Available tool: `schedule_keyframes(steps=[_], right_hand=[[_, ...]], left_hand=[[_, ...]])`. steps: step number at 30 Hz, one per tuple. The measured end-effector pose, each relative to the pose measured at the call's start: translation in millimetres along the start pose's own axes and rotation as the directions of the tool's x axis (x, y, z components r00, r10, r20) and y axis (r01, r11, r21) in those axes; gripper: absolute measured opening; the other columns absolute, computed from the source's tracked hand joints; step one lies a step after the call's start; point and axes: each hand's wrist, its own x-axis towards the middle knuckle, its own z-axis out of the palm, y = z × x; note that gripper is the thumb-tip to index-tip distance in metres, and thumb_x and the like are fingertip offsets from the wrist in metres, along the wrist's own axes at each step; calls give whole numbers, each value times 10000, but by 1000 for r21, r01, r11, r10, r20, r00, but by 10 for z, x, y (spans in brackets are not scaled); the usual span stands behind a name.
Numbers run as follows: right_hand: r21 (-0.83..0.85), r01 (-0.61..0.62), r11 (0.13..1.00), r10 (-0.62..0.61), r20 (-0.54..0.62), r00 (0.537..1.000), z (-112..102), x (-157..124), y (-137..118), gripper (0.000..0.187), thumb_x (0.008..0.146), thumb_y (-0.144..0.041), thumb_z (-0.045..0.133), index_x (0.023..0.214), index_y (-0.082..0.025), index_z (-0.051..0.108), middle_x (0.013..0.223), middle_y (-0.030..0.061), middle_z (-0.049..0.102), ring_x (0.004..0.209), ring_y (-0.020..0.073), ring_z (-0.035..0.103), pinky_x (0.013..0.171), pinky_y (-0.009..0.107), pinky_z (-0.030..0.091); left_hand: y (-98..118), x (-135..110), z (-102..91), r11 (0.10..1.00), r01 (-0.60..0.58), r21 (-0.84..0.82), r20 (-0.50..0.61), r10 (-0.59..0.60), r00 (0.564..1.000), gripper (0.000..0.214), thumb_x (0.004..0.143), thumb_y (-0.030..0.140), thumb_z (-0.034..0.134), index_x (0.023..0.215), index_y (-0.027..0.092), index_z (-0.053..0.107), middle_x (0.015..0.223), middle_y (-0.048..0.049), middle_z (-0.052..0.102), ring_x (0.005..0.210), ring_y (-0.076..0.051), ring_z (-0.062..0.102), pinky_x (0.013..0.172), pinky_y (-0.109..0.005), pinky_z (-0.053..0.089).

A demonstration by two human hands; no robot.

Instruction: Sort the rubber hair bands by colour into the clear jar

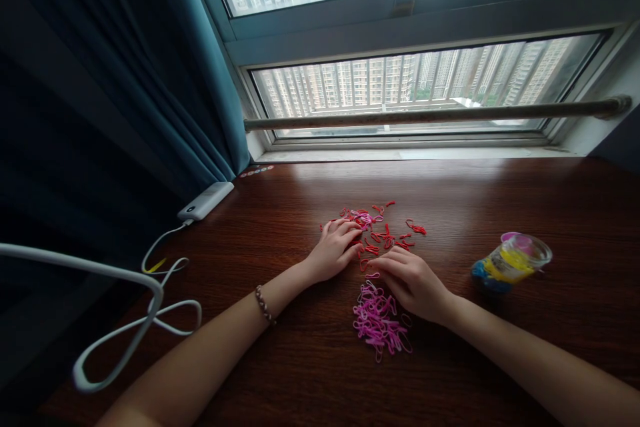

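My left hand lies palm down with its fingers apart, its tips over a loose scatter of small red rubber bands. A few pink rubber bands are mixed in just beyond those fingertips. To the right, my right hand has its fingers drawn together in a pinch, tips close to the table. Right by the tips lie a red band and a pink one; whether anything is held is hidden. Below my right fingers sits a heap of pink rubber bands.
A clear plastic cup with yellow and blue contents stands tilted-looking at the right. A white power device and its thick white cable lie at the left. Behind the wooden table are a window and a metal rail; a blue curtain hangs left.
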Motion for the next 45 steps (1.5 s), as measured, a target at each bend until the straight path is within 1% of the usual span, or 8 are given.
schedule_keyframes(steps=[8,13,20,25,29,34,40,45], right_hand=[[106,30,994,-47,157,986,-45,-1,-58,320,762,-59,407,996,-187,585,740,33,625,716,158,525,669,279,435],[169,-141,976,151,-52,987,-37,-25,-9,263,791,-89,394,931,-179,597,690,20,594,637,128,544,609,240,434],[232,-297,926,331,-127,935,55,-17,139,237,830,-145,371,956,-178,569,724,21,631,648,137,594,644,263,472],[124,-313,942,336,-300,893,38,3,175,264,815,-135,392,994,-189,578,969,67,633,903,187,580,806,326,448],[182,-289,940,330,-265,906,25,-5,151,249,824,-129,378,967,-183,574,889,55,640,826,166,595,755,299,473],[181,-209,961,221,-48,974,36,9,102,261,845,-139,367,1004,-194,567,901,53,630,843,156,585,771,298,474],[122,-215,969,234,-168,958,54,1,159,278,837,-112,355,1003,-196,562,1045,68,595,989,176,542,876,341,426],[109,-224,968,242,-189,952,37,-9,152,275,820,-96,367,973,-196,572,967,58,621,908,172,569,820,321,445]], left_hand=[[-64,-5,20,992,16,-126,-90,-27,996,314,841,331,453,1118,213,543,1174,-77,495,1114,-222,398,974,-410,318],[-62,-3,4,943,13,-332,-209,-87,974,304,823,279,495,1111,200,548,1148,-93,493,1110,-224,431,980,-406,347],[142,-30,-75,383,114,-917,114,-23,993,326,813,313,512,1106,178,558,1217,-125,391,761,-173,622,696,-372,538],[188,-46,-93,245,241,-939,245,-16,969,376,765,317,586,1113,175,568,1252,-112,360,964,-240,562,809,-416,522],[139,-34,-88,307,184,-934,185,-26,982,339,774,298,578,1093,184,578,1249,-98,369,1046,-252,516,870,-421,491],[34,3,-76,561,44,-827,1,-77,997,304,800,297,539,1081,189,581,1196,-101,448,1152,-246,427,932,-390,442],[-55,6,-95,732,-2,-681,-210,-193,958,259,833,264,480,1035,156,602,1122,-106,512,1100,-208,469,934,-364,424],[86,-61,-139,777,-67,-626,-201,-77,977,207,822,277,499,829,144,658,913,-95,617,900,-187,569,872,-361,444]])
